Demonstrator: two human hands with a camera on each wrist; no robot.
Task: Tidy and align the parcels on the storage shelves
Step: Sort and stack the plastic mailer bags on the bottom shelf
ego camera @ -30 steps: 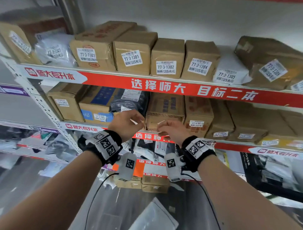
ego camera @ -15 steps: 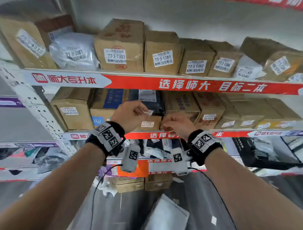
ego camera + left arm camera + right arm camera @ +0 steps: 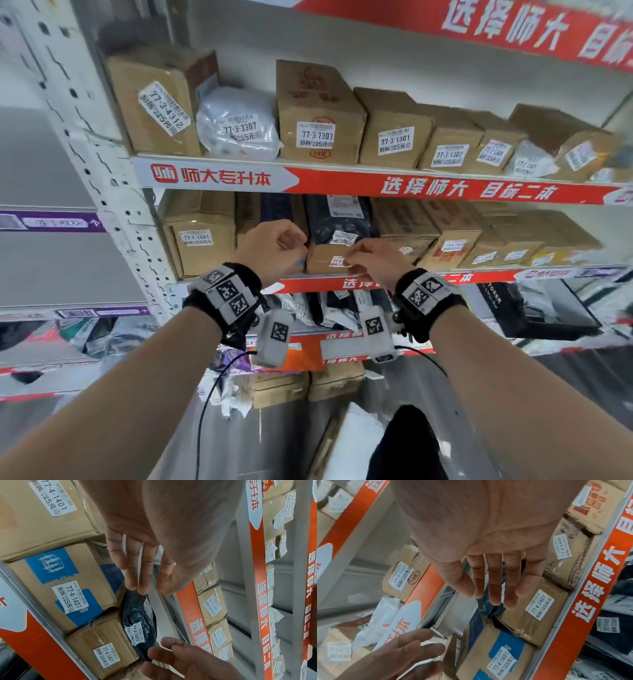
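On the middle shelf a small brown box [image 3: 325, 260] [image 3: 102, 649] [image 3: 530, 614] labelled 77-4-2401 sits under a black bag [image 3: 337, 222] [image 3: 139, 618] labelled 77-4-7402. My left hand [image 3: 274, 246] [image 3: 147, 585] hovers just left of them, fingers straight and holding nothing. My right hand [image 3: 373, 257] [image 3: 496, 599] is at the box's right front, fingers extended over its label, also empty. A brown box with blue print [image 3: 68, 588] [image 3: 496, 655], labelled 77-4-1401, stands to the left of the small box. In the head view my left hand covers most of it.
The upper shelf carries a row of labelled boxes [image 3: 318, 113] and a white bag [image 3: 239, 123] behind a red edge strip [image 3: 411, 186]. A perforated white post [image 3: 102, 192] stands at the left. Bags [image 3: 329, 308] fill the lower shelf. Boxes [image 3: 308, 383] lie on the floor.
The head view has swung upward and nearer to the shelves. Both hands have stayed side by side in front of the small box on the middle shelf.
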